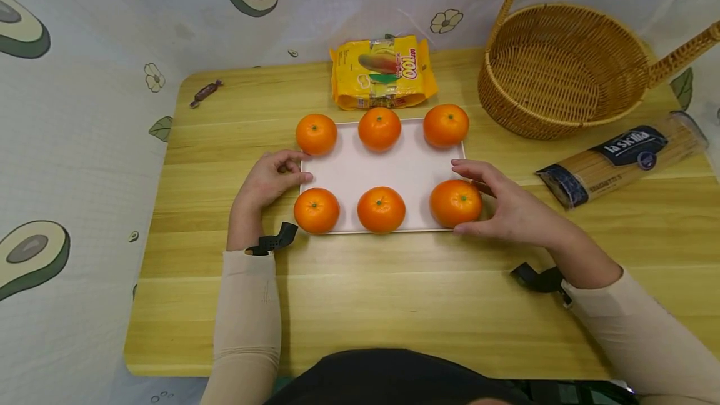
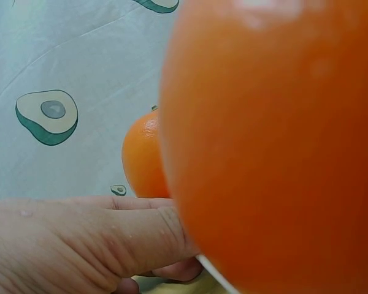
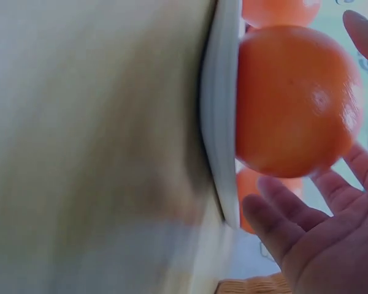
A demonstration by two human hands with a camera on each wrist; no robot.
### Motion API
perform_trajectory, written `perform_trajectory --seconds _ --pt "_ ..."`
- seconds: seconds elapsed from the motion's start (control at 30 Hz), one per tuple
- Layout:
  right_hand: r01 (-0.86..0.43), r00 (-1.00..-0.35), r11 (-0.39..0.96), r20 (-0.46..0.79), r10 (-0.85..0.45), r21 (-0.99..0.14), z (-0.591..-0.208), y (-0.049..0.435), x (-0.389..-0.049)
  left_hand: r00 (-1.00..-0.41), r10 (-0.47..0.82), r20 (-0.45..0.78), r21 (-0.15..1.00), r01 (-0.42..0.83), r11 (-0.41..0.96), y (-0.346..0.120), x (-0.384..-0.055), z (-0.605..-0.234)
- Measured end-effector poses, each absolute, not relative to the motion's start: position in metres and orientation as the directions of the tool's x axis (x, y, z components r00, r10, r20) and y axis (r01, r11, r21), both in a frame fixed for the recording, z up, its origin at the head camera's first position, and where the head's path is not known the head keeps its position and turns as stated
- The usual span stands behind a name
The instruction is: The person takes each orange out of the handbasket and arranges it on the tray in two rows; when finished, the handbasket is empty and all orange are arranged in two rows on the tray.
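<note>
A shallow white tray (image 1: 382, 170) bears two rows of oranges, with a back middle orange (image 1: 379, 129) and a front middle orange (image 1: 381, 209) among them. My left hand (image 1: 271, 179) pinches the tray's left edge, thumb over the rim, between the back left orange (image 1: 316, 134) and the front left orange (image 1: 317, 210). In the left wrist view one large orange (image 2: 282, 147) hides much of the tray. Around the front right orange (image 1: 455, 203) my right hand (image 1: 503, 208) is spread, fingers parted and loosely bent. The right wrist view shows that orange (image 3: 297, 101) resting on the tray.
Behind the tray lies a yellow snack packet (image 1: 384, 74). A wicker basket (image 1: 562, 124) with a tall handle stands at the back right, and a spaghetti packet (image 1: 624, 155) lies in front of it. One wrapped candy (image 1: 206, 93) is near the table's back left corner.
</note>
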State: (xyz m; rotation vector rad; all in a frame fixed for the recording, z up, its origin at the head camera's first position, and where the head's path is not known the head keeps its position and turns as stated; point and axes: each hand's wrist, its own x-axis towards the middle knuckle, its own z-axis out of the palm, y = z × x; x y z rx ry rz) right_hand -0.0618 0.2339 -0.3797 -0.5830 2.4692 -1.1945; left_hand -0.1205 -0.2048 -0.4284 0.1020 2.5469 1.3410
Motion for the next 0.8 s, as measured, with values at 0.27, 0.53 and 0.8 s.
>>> perform_trajectory --seconds 0.27,0.53,0.8 --pt "-0.233 -0.876 0.572 -0.086 -0.475 -0.786 -0.363 0.243 -0.077 -0.958 0.189 -0.216 0.835 -0.081 0.545 -0.205 -0.122 -0.428" --pt "-0.204 -0.928 0.659 -0.072 -0.366 -0.724 -0.343 0.252 -0.097 -0.964 0.124 -0.234 0.837 -0.135 0.530 -0.218 -0.117 -0.422" --pt "-0.163 -0.964 0.789 -0.075 -0.255 -0.592 -0.324 0.267 -0.115 -0.991 -0.075 -0.112 0.824 -0.135 0.551 -0.224 -0.119 -0.410"
